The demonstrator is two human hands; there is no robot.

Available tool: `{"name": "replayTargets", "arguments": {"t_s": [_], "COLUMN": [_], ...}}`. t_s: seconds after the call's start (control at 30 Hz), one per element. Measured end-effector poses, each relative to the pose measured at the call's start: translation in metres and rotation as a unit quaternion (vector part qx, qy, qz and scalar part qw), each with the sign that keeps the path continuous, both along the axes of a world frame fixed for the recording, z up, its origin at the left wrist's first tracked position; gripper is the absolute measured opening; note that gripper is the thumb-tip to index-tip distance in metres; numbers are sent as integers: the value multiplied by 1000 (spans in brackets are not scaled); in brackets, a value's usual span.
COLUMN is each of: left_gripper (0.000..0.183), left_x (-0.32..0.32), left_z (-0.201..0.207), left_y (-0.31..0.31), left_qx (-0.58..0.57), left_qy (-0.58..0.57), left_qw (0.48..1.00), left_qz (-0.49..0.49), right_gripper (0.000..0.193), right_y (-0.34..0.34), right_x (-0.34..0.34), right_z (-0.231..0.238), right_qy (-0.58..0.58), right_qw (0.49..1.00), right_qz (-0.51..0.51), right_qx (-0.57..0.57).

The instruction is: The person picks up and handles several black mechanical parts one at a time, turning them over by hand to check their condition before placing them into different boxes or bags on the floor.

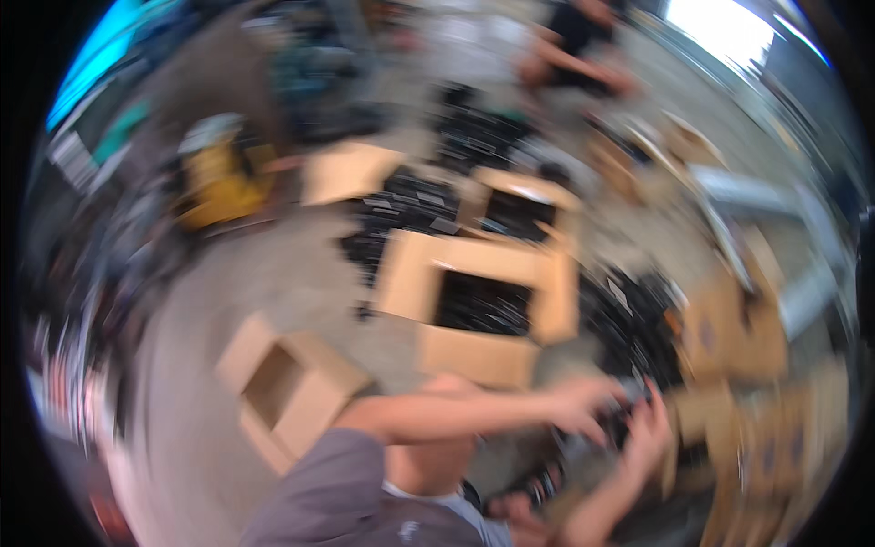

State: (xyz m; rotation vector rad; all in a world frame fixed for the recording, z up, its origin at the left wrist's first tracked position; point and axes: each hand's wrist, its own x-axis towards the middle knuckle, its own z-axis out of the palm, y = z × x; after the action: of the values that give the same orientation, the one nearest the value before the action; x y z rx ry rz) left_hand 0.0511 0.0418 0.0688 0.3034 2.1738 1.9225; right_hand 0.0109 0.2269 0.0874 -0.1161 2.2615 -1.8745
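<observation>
Motion smears the whole head view. My left hand [583,407] reaches across to the right, its fingers bent around a small dark piece with greyish, shiny parts [622,412]. From the other side my right hand [647,436] closes on the same piece, thumb and fingers at its edge. What kind of thing it is cannot be made out. Just beyond the hands lies a heap of black parts [629,314]. In front of me stands an open cardboard box [478,354] with black parts inside.
A second open box [524,185] with black contents stands behind. More black parts [406,214] lie on the floor. An open carton [314,378] is at left, flattened cardboard [766,428] at right. A yellow object [223,178] stands far left; another person [574,55] sits at the back.
</observation>
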Motion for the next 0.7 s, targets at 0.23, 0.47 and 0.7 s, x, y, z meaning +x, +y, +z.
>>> {"name": "replayTargets", "arguments": {"t_s": [0.23,0.47,0.7], "left_gripper": [68,68,62], "left_x": [-4,-13,-26], "left_z": [27,16,30], "left_y": [16,-14,-15], "left_qx": [-6,6,-48], "left_qy": [-135,-147,-170], "left_qw": [990,989,984], "left_qz": [31,4,15], "right_gripper": [50,33,22], "right_y": [62,138,215], "right_x": [-57,-120,-124], "right_z": [-37,-191,-337], "right_qy": [-50,-162,-124], "right_qw": [973,941,903], "right_qz": [-65,-290,-238], "right_qx": [-214,-69,337]}}
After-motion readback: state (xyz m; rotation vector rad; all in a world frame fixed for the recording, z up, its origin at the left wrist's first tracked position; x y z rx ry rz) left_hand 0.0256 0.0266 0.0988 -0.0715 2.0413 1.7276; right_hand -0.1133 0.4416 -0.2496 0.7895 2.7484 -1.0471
